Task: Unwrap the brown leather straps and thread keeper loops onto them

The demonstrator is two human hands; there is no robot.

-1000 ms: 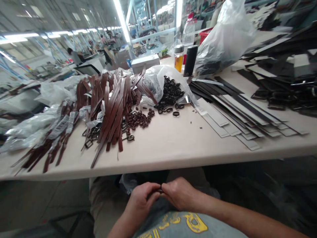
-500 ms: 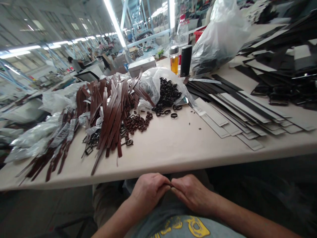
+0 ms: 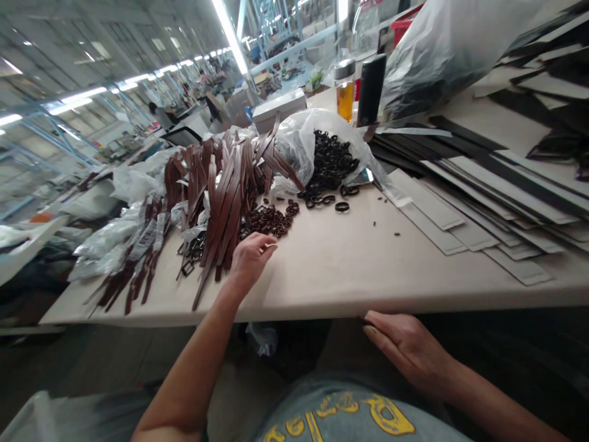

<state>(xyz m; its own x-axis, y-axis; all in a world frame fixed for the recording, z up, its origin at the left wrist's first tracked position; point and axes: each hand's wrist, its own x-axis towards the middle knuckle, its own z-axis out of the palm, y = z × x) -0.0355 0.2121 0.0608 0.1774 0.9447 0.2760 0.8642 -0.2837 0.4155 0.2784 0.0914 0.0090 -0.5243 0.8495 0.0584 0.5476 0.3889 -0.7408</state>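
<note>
My left hand point(image 3: 251, 258) is over the table at the near edge of a pile of small brown loops point(image 3: 278, 218). Its thumb and forefinger come together in a pinch; whatever is between the tips is too small to make out. Just in front of the table edge, my right hand point(image 3: 409, 344) is closed, pinching a small dark brown piece point(image 3: 365, 321) that pokes out past the fingertips. Long brown leather straps point(image 3: 227, 196) lie in a heap left of the loops, with dark metal buckles point(image 3: 188, 267) partly under them.
Black clasps point(image 3: 329, 162) spill from a clear plastic bag point(image 3: 294, 132) behind the loops. Black and pale strips point(image 3: 460, 209) are stacked on the right. A bottle of amber liquid point(image 3: 344, 98) and a black cylinder point(image 3: 372, 89) stand at the back. The table edge point(image 3: 322, 312) runs before me.
My hands were together in front of my body, both at a small piece. The left has gone forward and left to the brown loops; the right has moved rightward, keeping the dark piece.
</note>
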